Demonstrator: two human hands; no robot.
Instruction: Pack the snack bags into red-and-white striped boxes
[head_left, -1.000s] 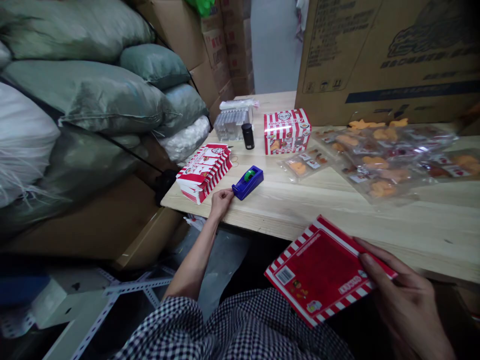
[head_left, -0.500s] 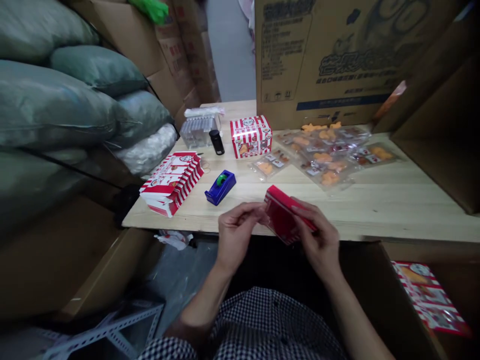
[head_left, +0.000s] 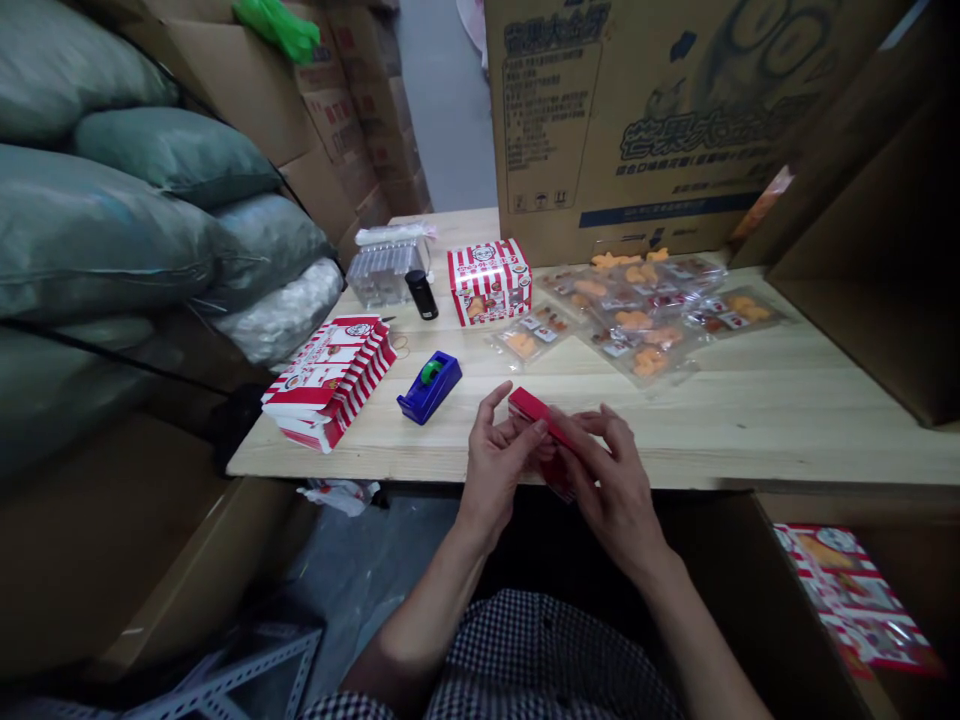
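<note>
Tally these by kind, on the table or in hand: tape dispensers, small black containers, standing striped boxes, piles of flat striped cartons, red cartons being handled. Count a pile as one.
Tape dispenser: 1
Black container: 1
Standing striped box: 1
Pile of striped cartons: 1
Red carton, between left hand and right hand: 1
Total: 5

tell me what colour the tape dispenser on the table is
The tape dispenser is blue, with a green part inside; it shows best in the head view.
</note>
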